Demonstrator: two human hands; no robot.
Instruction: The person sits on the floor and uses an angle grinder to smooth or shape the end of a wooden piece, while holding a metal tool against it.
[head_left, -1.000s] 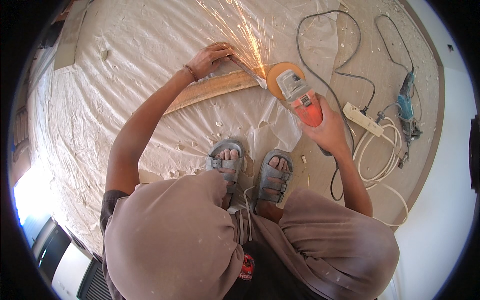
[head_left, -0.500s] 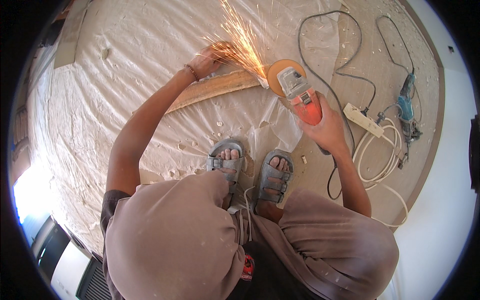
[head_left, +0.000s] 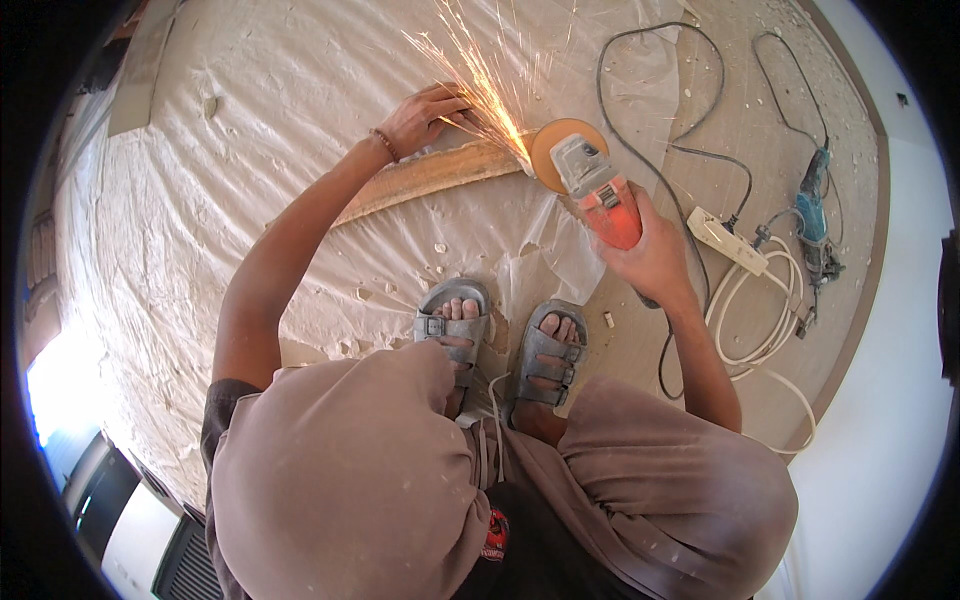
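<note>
In my right hand [head_left: 657, 252] is a red and grey angle grinder [head_left: 612, 215], gripped by its body. Its round tan disc [head_left: 545, 158] meets the right end of a wooden plank [head_left: 430, 178], where a small pale piece touches the rim. From that contact bright sparks [head_left: 487, 85] fan up and left, passing my left hand's fingers. My left hand [head_left: 418, 120], with a beaded bracelet at the wrist, is at the plank's far side. Its fingers are curled; sparks and shadow hide what they grip.
Wrinkled plastic sheeting [head_left: 200, 220] covers the floor, with debris scattered about. At right lie a dark cord [head_left: 600, 65], a white power strip [head_left: 722, 240], a coiled white cable [head_left: 790, 325] and a teal power tool [head_left: 815, 205]. My sandalled feet [head_left: 548, 355] are just below the plank.
The grinder and its disc have shifted very slightly left. The spark stream is narrower, uncovering more of my left hand's fingers.
</note>
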